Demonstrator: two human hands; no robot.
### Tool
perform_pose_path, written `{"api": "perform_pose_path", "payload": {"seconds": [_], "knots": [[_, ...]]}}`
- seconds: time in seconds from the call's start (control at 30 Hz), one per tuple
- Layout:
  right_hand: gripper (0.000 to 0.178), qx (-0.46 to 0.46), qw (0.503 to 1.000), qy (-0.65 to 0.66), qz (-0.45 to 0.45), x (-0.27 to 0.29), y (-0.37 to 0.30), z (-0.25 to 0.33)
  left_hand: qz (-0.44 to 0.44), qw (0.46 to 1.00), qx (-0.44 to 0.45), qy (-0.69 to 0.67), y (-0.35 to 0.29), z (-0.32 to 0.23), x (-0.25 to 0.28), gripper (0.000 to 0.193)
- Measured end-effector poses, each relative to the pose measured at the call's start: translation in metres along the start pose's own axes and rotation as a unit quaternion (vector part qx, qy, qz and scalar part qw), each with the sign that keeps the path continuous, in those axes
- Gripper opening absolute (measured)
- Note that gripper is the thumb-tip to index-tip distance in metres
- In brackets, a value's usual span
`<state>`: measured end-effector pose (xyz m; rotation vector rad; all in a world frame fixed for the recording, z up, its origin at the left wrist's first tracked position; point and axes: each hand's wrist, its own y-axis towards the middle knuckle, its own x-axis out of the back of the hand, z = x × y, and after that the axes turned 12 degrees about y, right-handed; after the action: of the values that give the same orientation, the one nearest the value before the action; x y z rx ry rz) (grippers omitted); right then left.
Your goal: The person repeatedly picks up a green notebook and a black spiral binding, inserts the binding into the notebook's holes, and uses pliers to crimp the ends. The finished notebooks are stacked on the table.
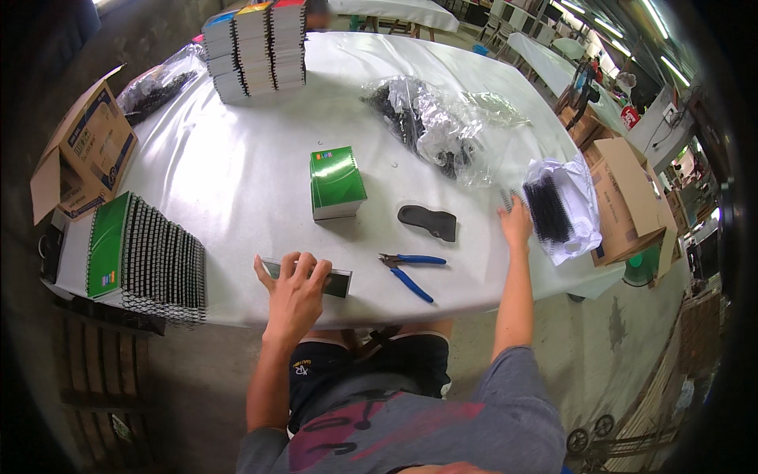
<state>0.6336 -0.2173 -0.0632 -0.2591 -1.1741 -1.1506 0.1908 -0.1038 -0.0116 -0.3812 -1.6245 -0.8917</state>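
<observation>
My left hand [297,288] is over a dark flat slab with pale edges [339,283] near the table's front edge. Its fingers bend down onto the slab, one finger sticks out to the left, and the thumb is hidden. Off to the right, my right hand [516,223] pinches a short comb-like binding wire [506,197]. Beside it, black binding wires [547,209] lie in white wrapping [583,207]. Between my hands are blue-handled cutting pliers [410,271], their handles spread, and a black curved tool [429,222]. Farther off stands a small stack of green-covered booklets [338,182].
Wire-bound notebooks [150,253] are stacked at the left edge, near an open carton [87,154]. Tall notebook stacks [257,51] stand at the back. A clear plastic bag [442,130] with black wires lies far right of centre. Another carton [628,201] is at the right edge.
</observation>
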Motion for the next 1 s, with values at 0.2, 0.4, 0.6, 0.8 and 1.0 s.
{"api": "perform_pose_path", "payload": {"seconds": [0.2, 0.4, 0.6, 0.8, 1.0], "knots": [[0.037, 0.019, 0.998, 0.007, 0.053, 0.005, 0.022, 0.001, -0.169, 0.983, 0.070, -0.002, -0.007, -0.016, -0.029, 0.046], [0.031, 0.150, 0.980, 0.122, -0.043, 0.059, -0.002, 0.058, -0.249, 0.963, 0.104, 0.013, -0.007, -0.015, -0.050, 0.049], [0.022, 0.279, 0.824, 0.402, 0.285, 0.067, -0.132, 0.170, -0.242, 0.962, 0.127, -0.002, -0.006, -0.013, -0.041, 0.053], [0.020, 0.253, 0.830, 0.411, 0.279, 0.046, -0.180, 0.200, -0.266, 0.956, 0.119, -0.024, -0.004, -0.016, -0.045, 0.046], [0.022, 0.271, 0.828, 0.382, 0.308, 0.047, -0.184, 0.206, -0.271, 0.954, 0.125, -0.016, -0.003, -0.018, -0.042, 0.040]]}}
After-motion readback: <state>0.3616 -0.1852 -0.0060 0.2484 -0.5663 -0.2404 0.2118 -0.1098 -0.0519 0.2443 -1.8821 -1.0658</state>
